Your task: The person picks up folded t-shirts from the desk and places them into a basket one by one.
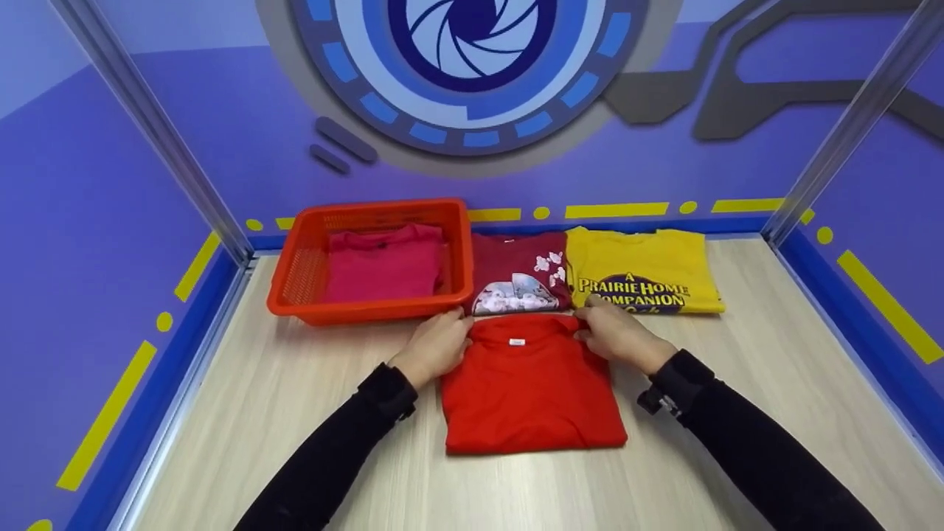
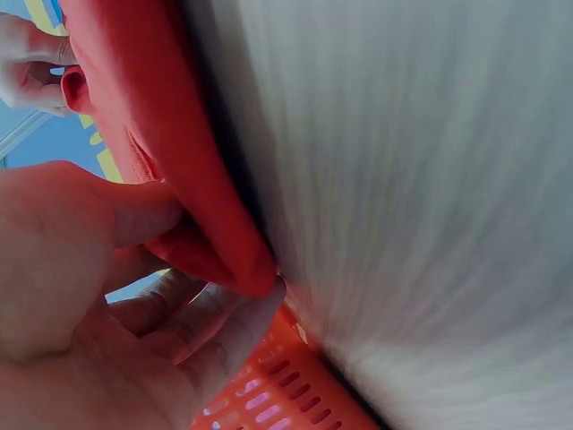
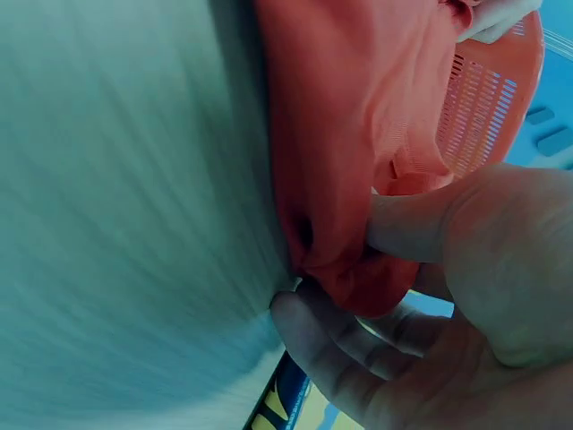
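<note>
A folded red T-shirt (image 1: 532,391) lies on the table, its collar and small white tag toward the back wall. My left hand (image 1: 436,345) pinches the shirt's far left corner; in the left wrist view the thumb (image 2: 148,210) is on top with fingers beneath the cloth. The far right corner is pinched by my right hand (image 1: 618,335), and the right wrist view shows its thumb (image 3: 407,224) pressing the red fabric against the curled fingers. Just behind the collar lies a folded maroon T-shirt (image 1: 509,258) with a white print.
An orange plastic basket (image 1: 369,310) stands at the back left, holding a folded pink shirt (image 1: 387,269). A folded yellow T-shirt (image 1: 641,254) with dark lettering lies at the back right. Purple panels in metal frames (image 1: 848,118) border the wooden table (image 1: 796,369).
</note>
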`<state>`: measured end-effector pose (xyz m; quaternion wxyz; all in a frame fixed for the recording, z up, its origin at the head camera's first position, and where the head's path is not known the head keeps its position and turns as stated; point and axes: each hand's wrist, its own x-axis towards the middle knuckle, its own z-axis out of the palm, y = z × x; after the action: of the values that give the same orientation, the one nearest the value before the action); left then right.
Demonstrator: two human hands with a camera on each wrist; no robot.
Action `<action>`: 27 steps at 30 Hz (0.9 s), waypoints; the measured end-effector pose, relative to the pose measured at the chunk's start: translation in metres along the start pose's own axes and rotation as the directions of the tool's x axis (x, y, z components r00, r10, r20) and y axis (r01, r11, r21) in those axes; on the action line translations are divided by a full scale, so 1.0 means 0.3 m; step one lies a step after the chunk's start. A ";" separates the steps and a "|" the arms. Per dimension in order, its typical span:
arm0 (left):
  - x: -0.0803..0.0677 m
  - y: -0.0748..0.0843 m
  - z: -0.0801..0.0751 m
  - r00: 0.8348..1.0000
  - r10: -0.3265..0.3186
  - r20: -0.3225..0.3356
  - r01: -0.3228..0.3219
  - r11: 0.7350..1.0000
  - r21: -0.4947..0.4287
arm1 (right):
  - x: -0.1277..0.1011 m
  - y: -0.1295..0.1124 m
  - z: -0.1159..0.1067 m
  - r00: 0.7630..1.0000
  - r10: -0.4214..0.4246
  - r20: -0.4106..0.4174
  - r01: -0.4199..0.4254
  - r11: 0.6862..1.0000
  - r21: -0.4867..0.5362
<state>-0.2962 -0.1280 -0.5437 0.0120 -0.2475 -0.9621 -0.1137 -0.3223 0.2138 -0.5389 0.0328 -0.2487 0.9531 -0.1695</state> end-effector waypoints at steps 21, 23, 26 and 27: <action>-0.106 -0.013 -0.213 0.995 0.093 -0.035 -0.099 0.940 -0.327 | -0.072 -0.054 -0.200 0.999 0.011 -0.051 0.007 0.942 0.336; -0.121 -0.019 -0.252 0.993 0.093 -0.071 -0.113 0.927 -0.358 | -0.081 -0.070 -0.238 0.999 0.003 -0.051 0.015 0.933 0.360; -0.142 -0.032 -0.310 0.991 0.090 -0.096 -0.122 0.904 -0.411 | -0.090 -0.098 -0.292 0.999 0.009 -0.051 0.012 0.915 0.403; -0.150 -0.038 -0.329 0.991 0.089 -0.099 -0.124 0.894 -0.432 | -0.091 -0.110 -0.307 0.998 0.009 -0.056 0.014 0.910 0.413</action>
<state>-0.2655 -0.1811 -0.4534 -0.0008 -0.2917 -0.8960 -0.3349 -0.2967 0.2281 -0.4417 0.0575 -0.2325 0.8959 -0.3743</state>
